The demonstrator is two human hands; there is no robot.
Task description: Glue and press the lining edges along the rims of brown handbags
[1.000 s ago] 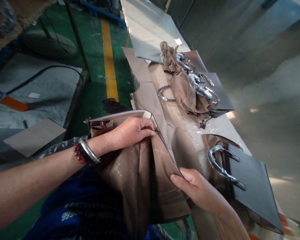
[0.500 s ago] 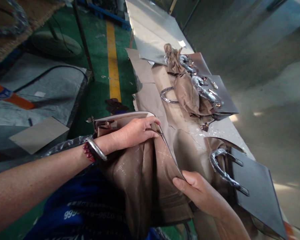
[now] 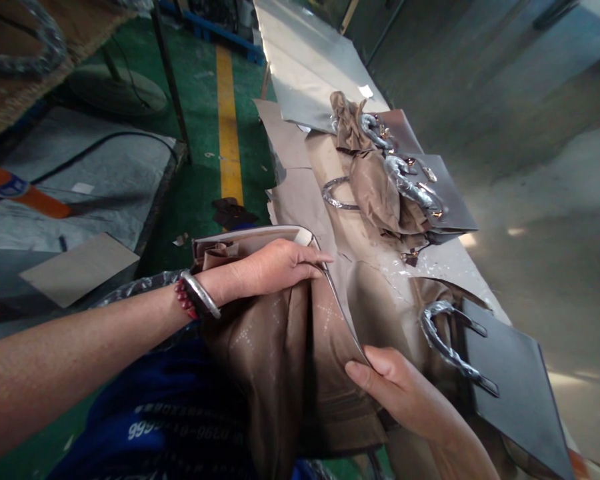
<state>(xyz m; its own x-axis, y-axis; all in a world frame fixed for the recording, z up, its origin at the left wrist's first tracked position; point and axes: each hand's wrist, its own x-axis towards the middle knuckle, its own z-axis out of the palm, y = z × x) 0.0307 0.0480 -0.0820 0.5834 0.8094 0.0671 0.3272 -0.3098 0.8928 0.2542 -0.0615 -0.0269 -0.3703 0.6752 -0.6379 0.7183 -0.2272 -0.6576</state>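
An open handbag (image 3: 260, 237) rests against my lap with brown patterned dust-bag cloth (image 3: 275, 347) draped over it. My left hand (image 3: 273, 267), with a metal bangle and red beads at the wrist, lies on the cloth at the bag's mouth, fingers closed over a fold of it. My right hand (image 3: 397, 390) pinches the bag's thin right edge and the cloth there, thumb on top.
On the table to the right lies a dark handbag (image 3: 510, 377) with a plastic-wrapped handle (image 3: 443, 340). Further back are more bags (image 3: 433, 193) with brown cloth (image 3: 377, 193) and grey sheets (image 3: 305, 60). A green floor with a yellow line (image 3: 227, 127) lies to the left.
My left hand's fingers have slid a little to the right along the bag's mouth and stretched out. My right hand keeps its hold on the bag's edge.
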